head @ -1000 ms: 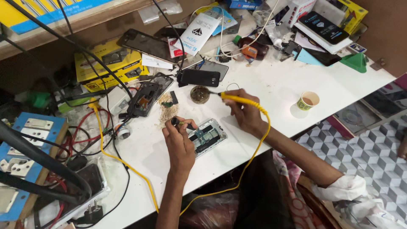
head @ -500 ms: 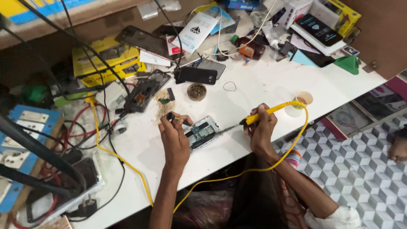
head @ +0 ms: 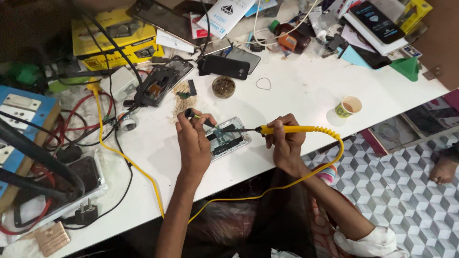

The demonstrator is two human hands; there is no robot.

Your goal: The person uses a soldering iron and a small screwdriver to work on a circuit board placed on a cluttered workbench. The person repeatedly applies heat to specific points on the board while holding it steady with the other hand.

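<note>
Two hands over one opened phone (head: 228, 139) on white surface (head: 296, 95), left hand (head: 193, 141) pinching one small tool (head: 198, 117), right hand (head: 286, 143) gripping one yellow soldering iron (head: 287, 129), one paper cup (head: 349, 106) far right.

Your single head camera looks steeply down from above onto the desk (head: 296, 91), fairly near, with patterned floor (head: 397, 191) at lower right.

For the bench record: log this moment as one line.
left hand: holds small dark tool on opened phone | right hand: grips yellow soldering iron, tip over phone | paper cup: apart, right
</note>
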